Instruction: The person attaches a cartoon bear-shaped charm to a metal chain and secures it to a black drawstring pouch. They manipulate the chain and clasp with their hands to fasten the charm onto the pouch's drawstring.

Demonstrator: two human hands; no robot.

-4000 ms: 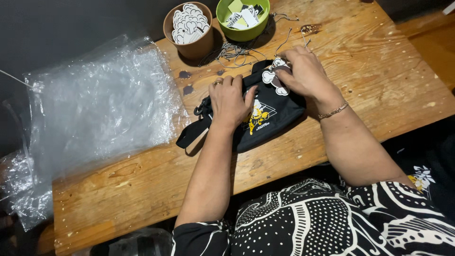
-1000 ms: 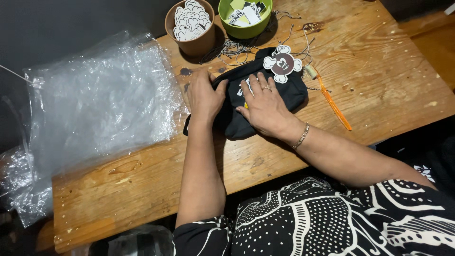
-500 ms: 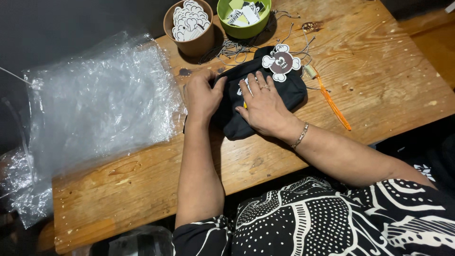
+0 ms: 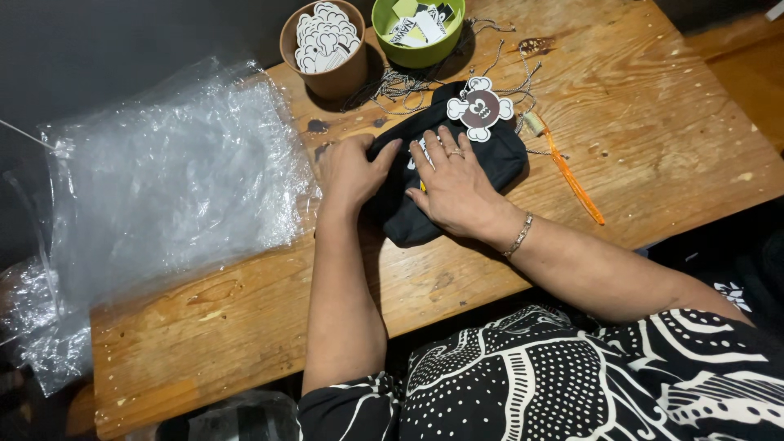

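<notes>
From the head camera, a black fabric pouch (image 4: pixel 457 175) lies on the wooden table (image 4: pixel 653 122), in front of a brown paper cup (image 4: pixel 325 49) and a green bowl (image 4: pixel 418 28) of tags. The left hand (image 4: pixel 353 170) rests on the pouch's left end, fingers loosely curled against the cloth, gripping nothing clearly. The right hand (image 4: pixel 453 188) lies flat on the pouch, fingers spread. A round skull-shaped tag (image 4: pixel 480 108) sits at the pouch's far edge. An orange tool (image 4: pixel 572 175) lies just right; clear plastic bags (image 4: pixel 163 196) lie left.
</notes>
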